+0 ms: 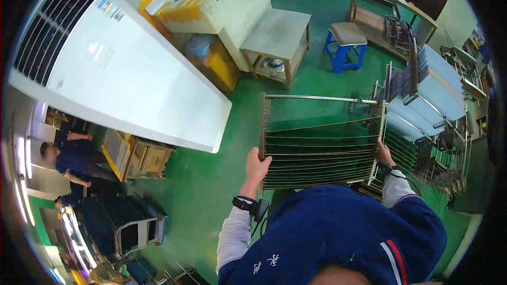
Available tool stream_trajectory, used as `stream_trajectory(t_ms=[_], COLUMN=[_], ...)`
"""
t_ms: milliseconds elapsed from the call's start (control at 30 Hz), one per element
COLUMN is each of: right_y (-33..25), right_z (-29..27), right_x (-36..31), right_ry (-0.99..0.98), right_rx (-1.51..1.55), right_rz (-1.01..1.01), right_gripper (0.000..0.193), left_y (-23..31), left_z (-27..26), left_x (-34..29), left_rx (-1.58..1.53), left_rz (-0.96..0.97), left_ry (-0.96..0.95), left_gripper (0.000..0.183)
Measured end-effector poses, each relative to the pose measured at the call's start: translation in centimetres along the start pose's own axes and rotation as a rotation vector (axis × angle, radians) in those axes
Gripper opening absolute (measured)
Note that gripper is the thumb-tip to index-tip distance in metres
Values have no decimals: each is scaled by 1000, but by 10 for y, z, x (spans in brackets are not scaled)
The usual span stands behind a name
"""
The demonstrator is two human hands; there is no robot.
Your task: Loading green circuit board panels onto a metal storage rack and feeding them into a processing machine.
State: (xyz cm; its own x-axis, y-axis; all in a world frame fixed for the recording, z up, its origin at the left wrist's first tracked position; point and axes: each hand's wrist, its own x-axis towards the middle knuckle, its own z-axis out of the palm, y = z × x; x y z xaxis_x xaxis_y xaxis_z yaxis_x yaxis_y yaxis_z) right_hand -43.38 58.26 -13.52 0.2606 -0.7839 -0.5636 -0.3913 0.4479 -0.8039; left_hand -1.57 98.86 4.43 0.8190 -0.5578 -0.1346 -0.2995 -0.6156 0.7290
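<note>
Beyond the rack (322,154) — table (277,27) left, stool (346,42) right.

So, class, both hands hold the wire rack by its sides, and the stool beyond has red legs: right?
Not quite: the head view shows the stool with blue legs, not red. The left hand and right hand do hold the wire rack by its sides.

The green floor (203,190) bears a table (278,30) and blue stool (347,38).

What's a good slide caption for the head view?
Left hand and right hand grip opposite sides of a barred rack above a green floor, blue-legged stool beyond.
</note>
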Motion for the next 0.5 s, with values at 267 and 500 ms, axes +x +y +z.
stream_trajectory(t_ms=[267,500], right_y=[-53,-95], right_z=[47,66], right_x=[55,111], right_ry=[99,149], right_rx=[90,231], right_rz=[125,81], right_gripper=[52,51], left_y=[29,59], left_z=[4,18], left_x=[145,318], left_rx=[92,42], left_rz=[1,268], left_ry=[-172,-165], left_gripper=[42,40])
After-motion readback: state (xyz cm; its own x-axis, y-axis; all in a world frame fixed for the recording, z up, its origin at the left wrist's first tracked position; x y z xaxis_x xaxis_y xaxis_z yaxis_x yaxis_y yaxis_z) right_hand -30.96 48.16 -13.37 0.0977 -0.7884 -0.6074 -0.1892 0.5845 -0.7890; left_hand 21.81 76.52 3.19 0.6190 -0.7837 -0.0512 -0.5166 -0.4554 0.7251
